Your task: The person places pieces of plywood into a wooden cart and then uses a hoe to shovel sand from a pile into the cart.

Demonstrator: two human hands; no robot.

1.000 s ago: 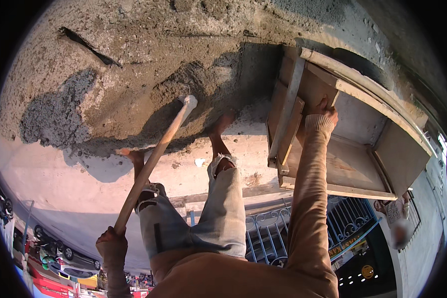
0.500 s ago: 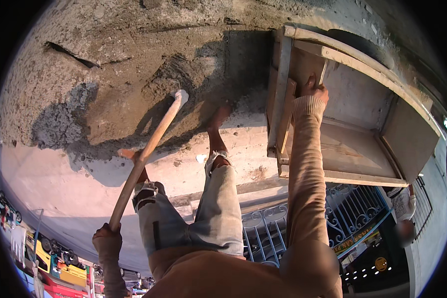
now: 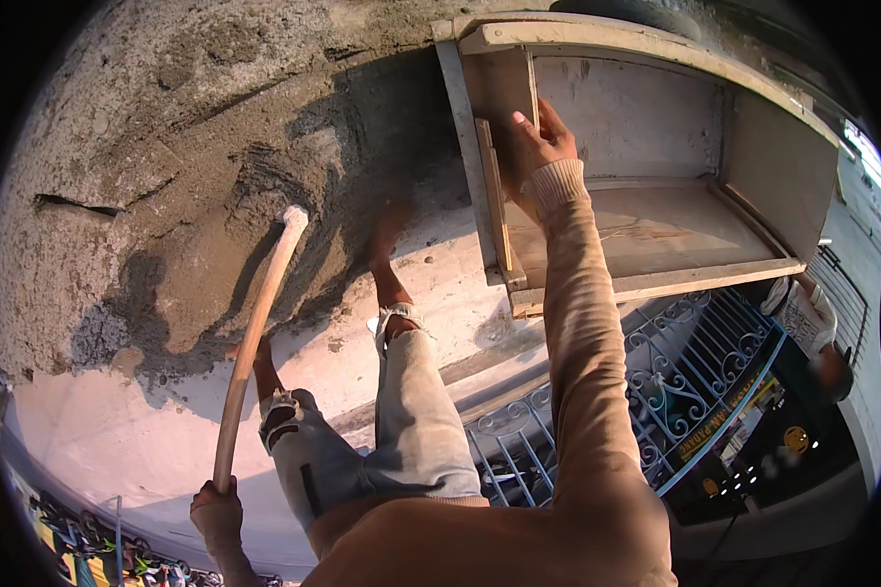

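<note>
Left hand [image 3: 215, 504] closed round long pale wooden tool handle [image 3: 255, 342], its head in grey wet mortar [image 3: 215, 225]. Right hand [image 3: 543, 142] open, fingers on shallow pale wooden box frame [image 3: 646, 284].

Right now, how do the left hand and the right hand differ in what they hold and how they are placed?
The left hand is low and close to the body, closed around the end of a long wooden handle. The right hand reaches far forward with the arm stretched out and lies with fingers spread on the side board of a wooden box frame. The handle runs down into wet grey mortar; the box frame stands beside it. Both hands touch wood.
</note>
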